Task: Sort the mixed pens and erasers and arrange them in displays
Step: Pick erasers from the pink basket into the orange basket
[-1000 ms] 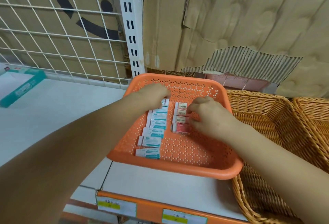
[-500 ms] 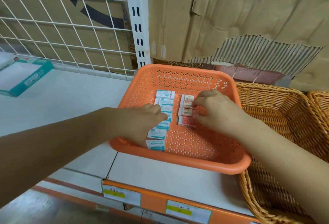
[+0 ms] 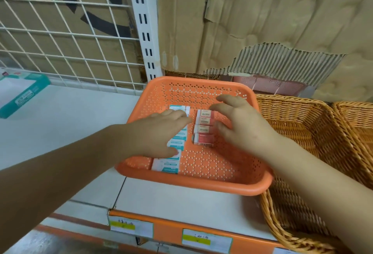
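Found an orange perforated basket point(image 3: 201, 186) on a white shelf point(image 3: 60, 132), right rim hard against a wicker basket point(image 3: 302, 132), back rim close under torn cardboard point(image 3: 262, 21) and a slotted white upright point(image 3: 145, 25). Noted a second wicker basket point(image 3: 355, 116) further right.

Counted two columns on the basket floor. Saw teal erasers point(image 3: 165, 164) running front to back on the left, mostly hidden. Saw four pink erasers point(image 3: 203, 128) just beside them on the right, with a narrow gap between the columns.

Saw the left hand point(image 3: 159, 132) laid flat over the teal column, fingers straight, thumb out toward the front-most eraser, gripping nothing. Saw the right hand point(image 3: 238, 124) beside the pink column, fingers spread and loosely bent, holding nothing; could not tell whether the fingertips touched the pink wrappers.

Made out bare perforated floor in front of the pink column and along the back wall, behind both columns. Made out a strip of white shelf between the basket's front rim and the orange strip point(image 3: 167, 231) on the shelf edge, with two price labels point(image 3: 206, 240) on it. Saw more white shelf top on the left, between the basket and a teal box point(image 3: 22, 92) lying below a wire grid point(image 3: 60, 41).
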